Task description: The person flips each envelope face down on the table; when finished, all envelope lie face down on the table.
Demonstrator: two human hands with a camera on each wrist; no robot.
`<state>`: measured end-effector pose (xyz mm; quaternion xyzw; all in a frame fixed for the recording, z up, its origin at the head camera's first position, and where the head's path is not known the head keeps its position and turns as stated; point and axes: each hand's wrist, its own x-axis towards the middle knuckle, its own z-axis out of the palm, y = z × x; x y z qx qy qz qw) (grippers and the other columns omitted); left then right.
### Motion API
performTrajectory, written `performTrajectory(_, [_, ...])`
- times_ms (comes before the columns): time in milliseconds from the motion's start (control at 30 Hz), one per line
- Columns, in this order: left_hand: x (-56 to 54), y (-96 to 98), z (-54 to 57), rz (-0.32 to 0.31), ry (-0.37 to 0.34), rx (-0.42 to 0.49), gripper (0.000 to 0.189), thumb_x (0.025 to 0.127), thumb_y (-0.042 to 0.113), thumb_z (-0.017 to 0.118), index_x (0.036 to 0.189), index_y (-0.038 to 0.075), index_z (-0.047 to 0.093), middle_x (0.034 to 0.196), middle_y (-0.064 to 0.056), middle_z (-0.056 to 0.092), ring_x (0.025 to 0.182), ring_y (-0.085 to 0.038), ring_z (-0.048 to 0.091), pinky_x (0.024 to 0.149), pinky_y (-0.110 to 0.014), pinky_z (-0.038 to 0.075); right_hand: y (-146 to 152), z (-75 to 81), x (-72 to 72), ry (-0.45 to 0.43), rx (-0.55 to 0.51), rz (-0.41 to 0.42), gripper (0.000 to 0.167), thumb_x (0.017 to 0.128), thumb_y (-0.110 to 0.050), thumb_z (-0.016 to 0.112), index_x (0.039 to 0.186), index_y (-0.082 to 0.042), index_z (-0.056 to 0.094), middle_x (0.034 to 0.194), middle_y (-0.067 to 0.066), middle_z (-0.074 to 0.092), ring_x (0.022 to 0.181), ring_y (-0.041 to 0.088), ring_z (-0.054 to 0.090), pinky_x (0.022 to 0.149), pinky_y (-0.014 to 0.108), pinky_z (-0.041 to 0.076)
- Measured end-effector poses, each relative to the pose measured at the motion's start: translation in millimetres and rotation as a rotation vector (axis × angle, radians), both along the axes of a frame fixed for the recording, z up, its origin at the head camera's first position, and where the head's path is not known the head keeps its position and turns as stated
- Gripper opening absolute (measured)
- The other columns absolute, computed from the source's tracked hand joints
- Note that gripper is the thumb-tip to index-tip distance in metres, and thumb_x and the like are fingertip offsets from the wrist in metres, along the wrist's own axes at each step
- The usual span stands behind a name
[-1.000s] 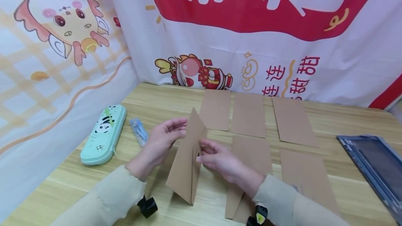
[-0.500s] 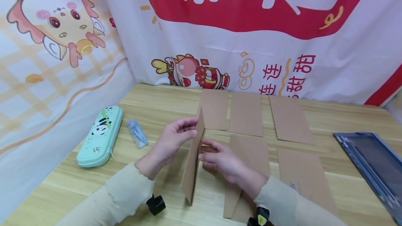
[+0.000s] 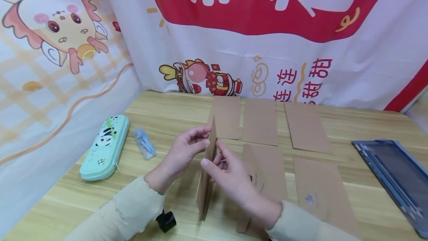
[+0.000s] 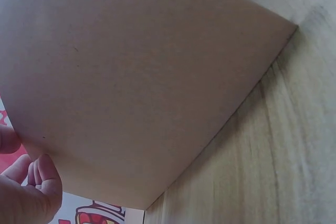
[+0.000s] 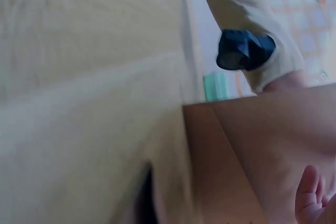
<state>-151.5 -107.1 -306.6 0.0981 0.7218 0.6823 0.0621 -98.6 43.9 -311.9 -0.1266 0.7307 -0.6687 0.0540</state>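
Note:
A folded brown kraft-paper card stands upright on the table, seen nearly edge-on in the head view. My left hand pinches its upper far edge between thumb and fingers. In the left wrist view its broad plain face fills much of the picture, its lower edge along the wood. My right hand is at the card's right side, thumb overlapping the near edge, index finger stretched up and the other fingers curled. A crease runs along the card in the right wrist view.
Several flat brown kraft cards lie behind and right, including one at the back and one with small blue print. A mint panda pencil case and a small clear blue case lie left. A dark blue flat case lies right.
The card has turned from spread and angled to nearly edge-on. My right hand has shifted left, its thumb now over the near edge, uncovering printed lettering on a paper to the right.

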Motion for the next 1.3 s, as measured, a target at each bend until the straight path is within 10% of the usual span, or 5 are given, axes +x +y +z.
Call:
performTrajectory(300, [2.0, -6.1, -3.0, -0.012, -0.027, 0.012, 0.043, 0.09, 0.002, 0.052, 0.131, -0.001, 0.045, 0.113, -0.016, 0.049, 0.096, -0.014, 0.052, 0.083, -0.029, 0.049, -10, -7.8, 2.7, -0.027, -0.036, 0.069, 0.064, 0.086, -0.02, 0.063, 0.143, -0.014, 0.034, 0.076, 0.002, 0.05, 0.054, 0.007, 0.046, 0.048, 0.03, 0.053])
performTrajectory(700, [-1.1, -10.6, -9.6, -0.032, -0.129, 0.129, 0.038, 0.095, 0.013, 0.045, 0.133, 0.006, 0.043, 0.106, -0.003, 0.053, 0.088, -0.014, 0.054, 0.084, -0.033, 0.046, -13, -5.3, -0.5, -0.052, -0.089, 0.131, 0.054, 0.088, -0.011, 0.058, 0.138, -0.003, 0.038, 0.056, 0.0, 0.048, 0.037, 0.009, 0.039, 0.033, 0.019, 0.036])
performTrajectory(1300, [-5.0, 8.3, -9.1, -0.078, -0.03, 0.12, 0.038, 0.095, 0.007, 0.044, 0.132, 0.002, 0.044, 0.116, -0.008, 0.05, 0.099, -0.017, 0.053, 0.087, -0.031, 0.049, 16, 1.4, -0.2, 0.021, -0.012, -0.122, 0.053, 0.077, 0.006, 0.049, 0.13, 0.003, 0.049, 0.051, 0.001, 0.049, 0.03, 0.007, 0.038, 0.028, 0.02, 0.035])
